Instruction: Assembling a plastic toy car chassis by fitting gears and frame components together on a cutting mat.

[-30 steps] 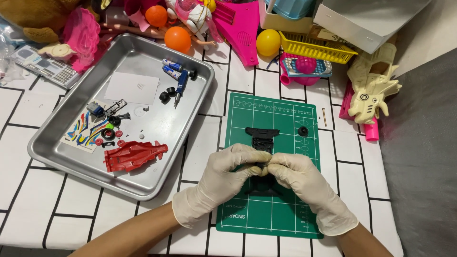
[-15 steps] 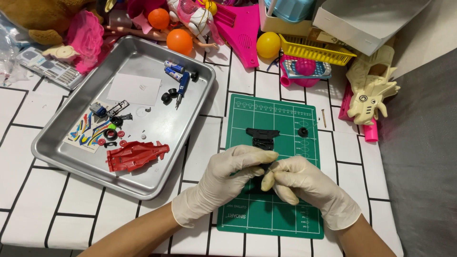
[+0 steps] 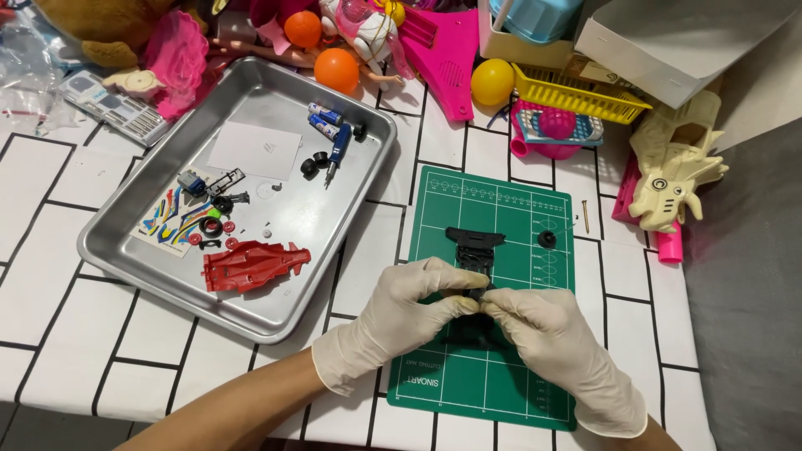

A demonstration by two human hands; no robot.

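Note:
Both hands wear pale latex gloves and meet over a green cutting mat (image 3: 501, 209). My left hand (image 3: 401, 313) and my right hand (image 3: 543, 342) pinch a small black part (image 3: 476, 294) between their fingertips. Under them lies a black toy car chassis (image 3: 474, 242), its lower end hidden by my fingers. A small black wheel (image 3: 546, 239) rests on the mat to the right. A thin screw (image 3: 585, 215) lies just off the mat's right edge.
A metal tray (image 3: 351, 250) at left holds a red car body (image 3: 255, 266), a sticker sheet (image 3: 175, 221), a white card (image 3: 255, 150), a blue screwdriver (image 3: 336, 150) and small parts. Toys, balls (image 3: 337, 69) and a yellow basket (image 3: 576, 92) crowd the far edge. A cream toy (image 3: 672, 171) lies at right.
My right hand has shifted a little to the right and my fingertips have regripped the small black part. The camera view has drifted slightly.

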